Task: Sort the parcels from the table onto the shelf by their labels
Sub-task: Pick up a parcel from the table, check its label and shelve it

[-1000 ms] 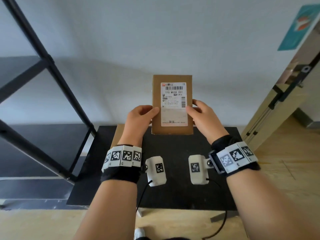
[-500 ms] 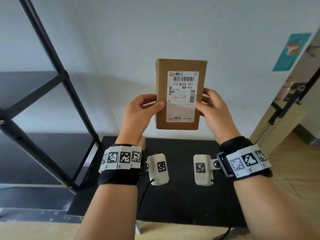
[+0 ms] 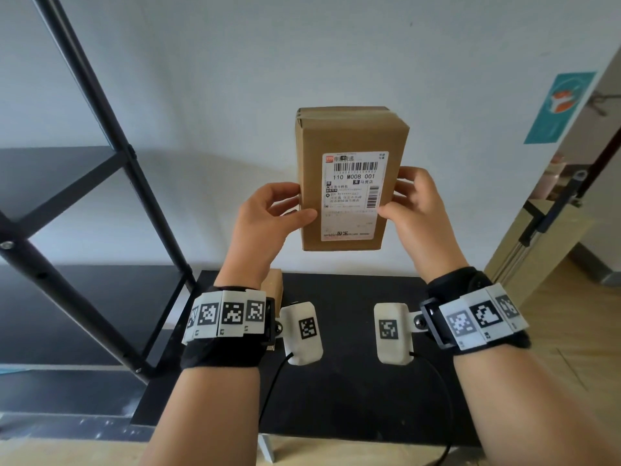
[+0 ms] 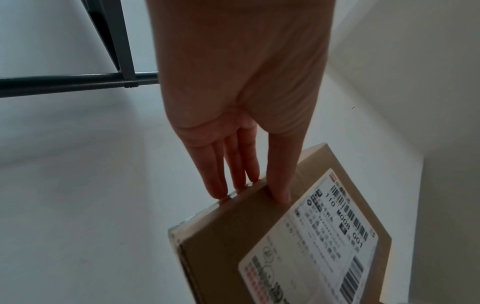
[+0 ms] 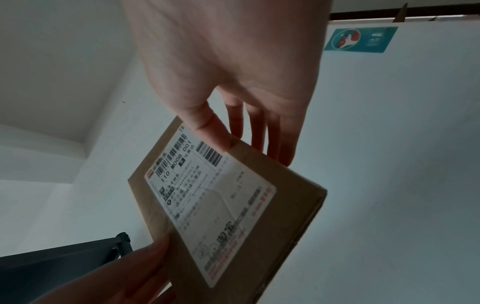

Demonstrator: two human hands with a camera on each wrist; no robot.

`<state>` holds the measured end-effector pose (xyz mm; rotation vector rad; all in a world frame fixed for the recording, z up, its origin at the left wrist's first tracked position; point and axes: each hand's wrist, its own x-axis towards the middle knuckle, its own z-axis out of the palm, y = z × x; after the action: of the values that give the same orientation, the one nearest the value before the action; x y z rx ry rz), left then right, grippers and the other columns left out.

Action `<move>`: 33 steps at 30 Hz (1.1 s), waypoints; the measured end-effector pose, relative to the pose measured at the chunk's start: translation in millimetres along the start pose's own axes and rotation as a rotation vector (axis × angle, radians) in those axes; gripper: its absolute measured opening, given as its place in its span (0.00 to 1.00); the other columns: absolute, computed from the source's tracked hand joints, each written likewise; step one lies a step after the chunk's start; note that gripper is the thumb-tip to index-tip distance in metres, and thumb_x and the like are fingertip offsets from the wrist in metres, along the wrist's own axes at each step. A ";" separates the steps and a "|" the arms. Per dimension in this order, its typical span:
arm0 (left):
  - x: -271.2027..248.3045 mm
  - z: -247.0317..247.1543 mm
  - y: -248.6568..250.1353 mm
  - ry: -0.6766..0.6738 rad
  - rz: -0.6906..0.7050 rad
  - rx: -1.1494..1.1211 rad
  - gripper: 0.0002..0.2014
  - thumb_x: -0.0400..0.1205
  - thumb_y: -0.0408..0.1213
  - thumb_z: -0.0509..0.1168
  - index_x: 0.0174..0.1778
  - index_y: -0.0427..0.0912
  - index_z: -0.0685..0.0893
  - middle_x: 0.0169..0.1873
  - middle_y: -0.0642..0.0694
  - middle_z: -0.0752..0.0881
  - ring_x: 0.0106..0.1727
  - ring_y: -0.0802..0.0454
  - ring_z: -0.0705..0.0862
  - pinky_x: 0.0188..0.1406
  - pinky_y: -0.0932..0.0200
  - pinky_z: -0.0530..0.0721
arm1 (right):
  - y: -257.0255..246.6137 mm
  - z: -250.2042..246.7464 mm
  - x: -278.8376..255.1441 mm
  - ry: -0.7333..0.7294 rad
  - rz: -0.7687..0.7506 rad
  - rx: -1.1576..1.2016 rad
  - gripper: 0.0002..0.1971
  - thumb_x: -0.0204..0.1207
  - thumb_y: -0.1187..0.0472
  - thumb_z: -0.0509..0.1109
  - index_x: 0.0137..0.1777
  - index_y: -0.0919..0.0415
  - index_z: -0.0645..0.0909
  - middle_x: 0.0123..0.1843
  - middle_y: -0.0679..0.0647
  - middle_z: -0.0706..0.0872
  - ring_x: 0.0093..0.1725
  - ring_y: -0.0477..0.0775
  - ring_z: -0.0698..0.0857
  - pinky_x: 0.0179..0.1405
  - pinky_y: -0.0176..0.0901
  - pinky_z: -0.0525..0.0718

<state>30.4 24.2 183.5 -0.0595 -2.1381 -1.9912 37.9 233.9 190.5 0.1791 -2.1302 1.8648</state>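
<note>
A brown cardboard parcel (image 3: 349, 142) with a white shipping label (image 3: 353, 196) reading 110 M008 001 is held upright in the air above the black table (image 3: 353, 381). My left hand (image 3: 268, 220) pinches its left edge, thumb on the front and fingers behind. On the opposite edge my right hand (image 3: 413, 210) holds it the same way. The left wrist view shows the parcel (image 4: 233, 246) under my left hand (image 4: 249, 185). In the right wrist view, the thumb of my right hand (image 5: 233, 133) lies on the parcel (image 5: 285, 195) near the label. A second brown parcel (image 3: 274, 284) stands on the table behind my left wrist, mostly hidden.
A black metal shelf (image 3: 67, 183) with slanted posts stands at the left, its boards dark. A white wall is behind the table. At the right is a teal poster (image 3: 557, 105) on the wall and a wooden door frame (image 3: 537, 243).
Both hands have raised the parcel higher above the table and tilted it so its top face now shows. The second parcel on the table has come into sight behind my left wrist.
</note>
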 end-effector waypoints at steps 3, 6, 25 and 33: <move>-1.8 0.0 -1.1 -0.010 0.001 0.001 0.20 0.74 0.29 0.78 0.60 0.44 0.84 0.57 0.52 0.91 0.61 0.58 0.89 0.60 0.58 0.87 | 1.0 -0.3 -1.3 0.003 0.000 0.002 0.17 0.77 0.70 0.68 0.64 0.57 0.73 0.61 0.51 0.87 0.62 0.50 0.87 0.53 0.44 0.88; -2.9 -0.8 -1.9 -0.016 0.002 0.005 0.20 0.74 0.28 0.78 0.60 0.44 0.84 0.57 0.51 0.91 0.61 0.58 0.89 0.61 0.57 0.87 | 2.3 0.8 -2.8 0.002 0.003 0.002 0.17 0.77 0.70 0.68 0.63 0.57 0.73 0.61 0.52 0.87 0.62 0.50 0.87 0.53 0.44 0.88; -8.8 -1.2 1.3 0.024 -0.051 -0.011 0.25 0.77 0.42 0.77 0.71 0.45 0.83 0.54 0.47 0.91 0.59 0.51 0.90 0.64 0.53 0.86 | 6.1 4.7 -3.0 -0.025 0.107 -0.110 0.15 0.80 0.55 0.64 0.67 0.51 0.74 0.62 0.48 0.87 0.61 0.50 0.87 0.57 0.46 0.87; -8.4 0.2 0.1 -0.027 -0.107 0.023 0.24 0.79 0.49 0.73 0.69 0.44 0.86 0.54 0.51 0.93 0.58 0.52 0.91 0.64 0.48 0.87 | 9.2 5.7 -1.2 -0.030 0.158 -0.137 0.15 0.82 0.53 0.63 0.67 0.51 0.75 0.58 0.48 0.87 0.55 0.45 0.87 0.47 0.38 0.83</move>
<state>38.6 25.3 182.1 0.0323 -2.2254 -2.0339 35.5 229.5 180.7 0.0089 -2.3447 1.7996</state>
